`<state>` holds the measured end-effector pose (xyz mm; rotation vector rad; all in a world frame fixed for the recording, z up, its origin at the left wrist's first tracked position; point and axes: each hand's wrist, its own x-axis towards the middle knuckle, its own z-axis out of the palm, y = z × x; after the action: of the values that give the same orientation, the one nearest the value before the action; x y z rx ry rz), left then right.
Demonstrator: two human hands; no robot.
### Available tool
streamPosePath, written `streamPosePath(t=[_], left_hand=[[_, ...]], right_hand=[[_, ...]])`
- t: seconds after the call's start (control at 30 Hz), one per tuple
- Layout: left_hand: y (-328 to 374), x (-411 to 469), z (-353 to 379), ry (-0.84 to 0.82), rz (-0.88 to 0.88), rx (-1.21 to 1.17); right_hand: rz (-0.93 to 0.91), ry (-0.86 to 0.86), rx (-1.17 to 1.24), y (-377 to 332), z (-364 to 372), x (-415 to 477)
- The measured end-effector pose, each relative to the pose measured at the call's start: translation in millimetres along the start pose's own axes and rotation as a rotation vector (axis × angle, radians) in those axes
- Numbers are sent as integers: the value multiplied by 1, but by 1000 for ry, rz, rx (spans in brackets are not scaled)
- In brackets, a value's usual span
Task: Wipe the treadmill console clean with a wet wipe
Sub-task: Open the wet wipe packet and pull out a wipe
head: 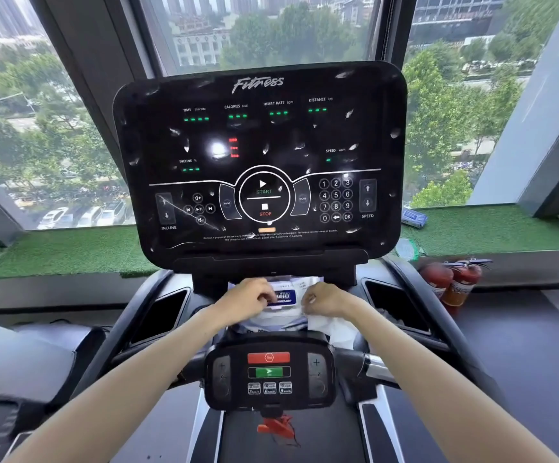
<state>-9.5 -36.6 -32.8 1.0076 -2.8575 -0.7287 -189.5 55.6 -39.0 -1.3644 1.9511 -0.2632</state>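
Note:
The black treadmill console stands upright in front of me, lit and speckled with white smudges. Below it, on the tray, lies a white wet wipe pack with a blue label. My left hand presses on the pack's left side, fingers at the label. My right hand grips a white wet wipe that hangs crumpled below it, beside the pack's right edge.
A lower control panel with red and green buttons sits between my forearms. Cup wells flank the tray. Two red fire extinguishers stand at the right. A blue packet lies on the green window ledge.

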Motion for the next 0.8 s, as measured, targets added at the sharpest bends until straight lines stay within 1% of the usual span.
streamPosePath(t=[0.03, 0.1, 0.23, 0.37, 0.47, 0.53, 0.63, 0.67, 0.73, 0.8], left_hand=[[2, 2, 5, -38, 22, 54], [7, 5, 9, -63, 39, 111], [11, 15, 11, -132, -57, 22], [16, 23, 15, -199, -136, 80], [20, 26, 13, -268, -162, 32], [22, 23, 5, -331, -168, -71], [29, 11, -16, -442, -104, -449], [33, 6, -24, -447, -82, -571], [41, 0, -36, -385, -42, -715], [48, -3, -42, -239, -30, -798]], right_hand=[[-1, 6, 26, 0, -2, -1], [9, 26, 117, 0, -5, -3], [2, 51, 216, 4, -6, -1], [-21, 44, 272, 7, -6, -4], [-20, 62, 337, 2, -8, -10], [-38, 82, 362, -6, -13, -16], [-87, 142, 400, -21, -28, -26], [-98, 160, 426, -27, -35, -30], [-128, 173, 515, -40, -50, -34], [-171, 157, 610, -52, -60, -39]])
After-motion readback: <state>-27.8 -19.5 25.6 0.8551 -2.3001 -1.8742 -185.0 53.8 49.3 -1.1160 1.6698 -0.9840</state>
